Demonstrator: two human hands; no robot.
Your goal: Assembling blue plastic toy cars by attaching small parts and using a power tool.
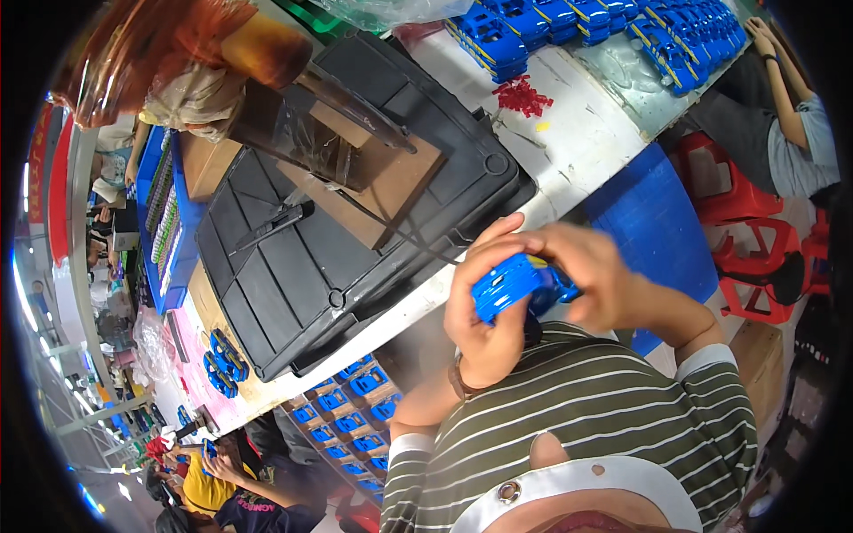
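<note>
In front of my chest, both hands are closed around a glossy blue plastic toy car body [508,286] with a bit of yellow on top. My left hand [484,342] grips its near left side, thumb pressed against the shell. On the other side, my right hand [597,266] wraps over the far right end, its fingers slightly smeared by motion. Part of the toy car body is hidden behind the fingers.
A black plastic crate [275,293] bears a wooden board [404,186] with a clear-sided fixture and cable. Stacked blue car shells [489,40] and small red pieces [522,96] lie on the white table [577,147]. Red stools [760,275] stand right; co-workers sit around.
</note>
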